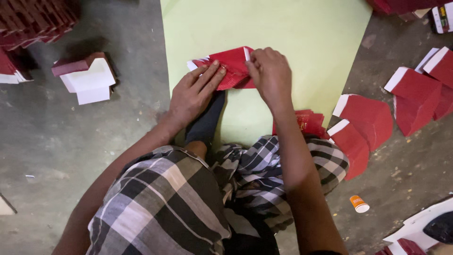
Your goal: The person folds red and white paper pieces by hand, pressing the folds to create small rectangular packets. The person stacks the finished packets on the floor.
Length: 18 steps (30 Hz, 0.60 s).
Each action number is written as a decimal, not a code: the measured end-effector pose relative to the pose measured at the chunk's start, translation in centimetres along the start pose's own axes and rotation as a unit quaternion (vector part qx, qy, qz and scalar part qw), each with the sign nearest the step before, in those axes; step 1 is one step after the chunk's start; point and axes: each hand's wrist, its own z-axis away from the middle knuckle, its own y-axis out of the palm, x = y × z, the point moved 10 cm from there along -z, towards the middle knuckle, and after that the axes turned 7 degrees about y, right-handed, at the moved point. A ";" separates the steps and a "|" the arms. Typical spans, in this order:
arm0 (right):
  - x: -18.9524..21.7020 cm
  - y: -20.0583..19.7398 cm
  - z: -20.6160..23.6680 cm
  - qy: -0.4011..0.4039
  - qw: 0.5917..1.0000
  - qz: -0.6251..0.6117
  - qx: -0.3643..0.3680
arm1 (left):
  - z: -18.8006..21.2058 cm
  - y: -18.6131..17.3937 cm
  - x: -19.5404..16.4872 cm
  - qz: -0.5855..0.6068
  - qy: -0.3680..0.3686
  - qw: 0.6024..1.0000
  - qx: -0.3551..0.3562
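A red paper piece with white edges (232,63) lies folded on a pale green sheet (292,38) spread on the floor. My left hand (193,92) presses flat on its left part, fingers spread along the paper. My right hand (270,71) pinches its upper right corner between fingertips. Both hands touch the same piece.
Folded red-and-white paper pieces (373,118) lie scattered at the right, more red sheets (309,122) by my knee. A small stack (87,75) sits at the left, with rows of red pieces (33,21) in the far left corner. A small orange-and-white container (359,204) lies on the concrete floor.
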 end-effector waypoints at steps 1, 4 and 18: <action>0.7 0.1 0.0 -0.033 0.996 -0.083 0.016 | 0.0 0.0 -0.1 0.001 0.005 1.000 -0.002; 0.6 0.1 -0.2 -0.021 0.980 -0.194 0.036 | 0.0 0.1 0.0 0.000 -0.008 1.000 0.008; 1.5 0.3 -0.3 -0.021 0.983 -0.176 0.053 | 0.2 0.1 0.0 -0.002 -0.010 1.000 0.003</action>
